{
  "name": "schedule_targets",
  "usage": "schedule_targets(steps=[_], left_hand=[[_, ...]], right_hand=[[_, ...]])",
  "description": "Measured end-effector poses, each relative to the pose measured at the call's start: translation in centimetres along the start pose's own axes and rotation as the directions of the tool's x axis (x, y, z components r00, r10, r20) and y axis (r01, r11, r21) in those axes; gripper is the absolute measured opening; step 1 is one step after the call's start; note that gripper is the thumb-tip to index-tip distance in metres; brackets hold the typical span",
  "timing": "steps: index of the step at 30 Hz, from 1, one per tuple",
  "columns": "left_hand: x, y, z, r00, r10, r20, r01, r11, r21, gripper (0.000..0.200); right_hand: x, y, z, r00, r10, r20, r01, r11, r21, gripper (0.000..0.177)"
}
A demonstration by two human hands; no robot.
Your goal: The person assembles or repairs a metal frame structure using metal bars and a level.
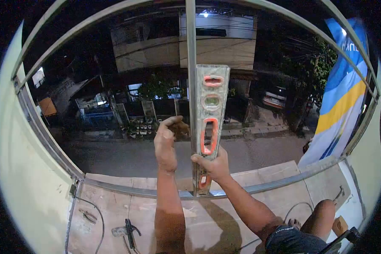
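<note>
A worn spirit level (219, 101) with orange-rimmed openings stands upright along the right side of a vertical metal post (191, 84). My right hand (216, 164) is wrapped round its lower part, with the thumb towards the post. On the other side of the post, my left hand (166, 146) is raised with fingers apart and slightly bent, holding nothing. A small gap shows between its fingertips and the post. The post meets the bottom rail (258, 188) of a metal frame just below the level's lower end.
Pliers (88, 216) and a black-handled tool (130, 234) beside a hammer head (119, 231) lie on the floor at left, near a cable (102, 220). Another hammer (338, 193) lies at right. Beyond the frame, a street (144, 154) lies below; a banner (340, 101) hangs at right.
</note>
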State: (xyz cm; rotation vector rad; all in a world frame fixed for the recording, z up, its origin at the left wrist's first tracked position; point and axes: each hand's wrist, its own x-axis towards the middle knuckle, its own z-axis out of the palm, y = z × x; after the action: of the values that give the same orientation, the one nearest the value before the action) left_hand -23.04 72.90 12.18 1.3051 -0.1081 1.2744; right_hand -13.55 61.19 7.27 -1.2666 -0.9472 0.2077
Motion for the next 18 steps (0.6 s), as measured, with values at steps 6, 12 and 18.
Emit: schedule_targets(steps=[6,12,18], left_hand=[[0.0,3.0,2.4,0.999,0.035,-0.012,-0.032,0.986,0.165,0.046],[0.3,2.0,2.8,1.000,0.002,0.017,-0.008,0.950,0.313,0.046],[0.3,3.3,3.3,0.995,-0.097,0.027,0.087,0.963,0.255,0.046]], right_hand=[[-0.2,0.4,0.2,1.000,0.007,-0.013,-0.006,1.000,0.004,0.048],[-0.1,1.6,-0.2,1.000,0.001,0.002,-0.001,0.997,-0.079,0.051],[0.0,1.6,-0.1,1.000,0.021,0.020,-0.020,1.000,-0.013,0.056]])
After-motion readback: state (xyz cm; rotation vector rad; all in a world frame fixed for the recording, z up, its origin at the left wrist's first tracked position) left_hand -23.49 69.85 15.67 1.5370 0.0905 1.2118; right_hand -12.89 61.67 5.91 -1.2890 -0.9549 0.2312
